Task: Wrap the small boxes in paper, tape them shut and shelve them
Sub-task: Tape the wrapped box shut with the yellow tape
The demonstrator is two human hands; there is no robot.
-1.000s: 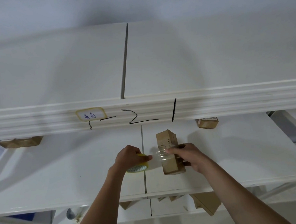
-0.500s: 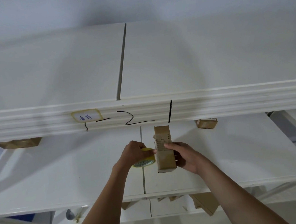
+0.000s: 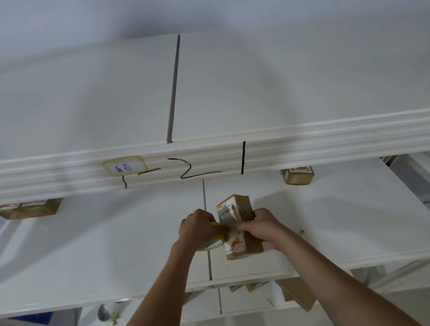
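Note:
A small brown paper-wrapped box [image 3: 235, 210] with a white printed label stands on the white middle shelf [image 3: 99, 252]. My right hand [image 3: 261, 228] grips the box around its middle from the right. My left hand [image 3: 197, 226] holds a yellow-cored roll of clear tape [image 3: 211, 243] right against the box's left side. The tape strip itself is too faint to make out.
Two more brown parcels sit at the back of the same shelf, one far left [image 3: 29, 208] and one right [image 3: 299, 175]. The upper shelf's front edge [image 3: 312, 148] carries a handwritten label and black marks. Brown boxes [image 3: 297, 294] lie on the shelf below.
The box has turned so its labelled face shows, and it has shifted slightly nearer. My left hand with the tape roll has closed in against the box; my right hand has moved round its front.

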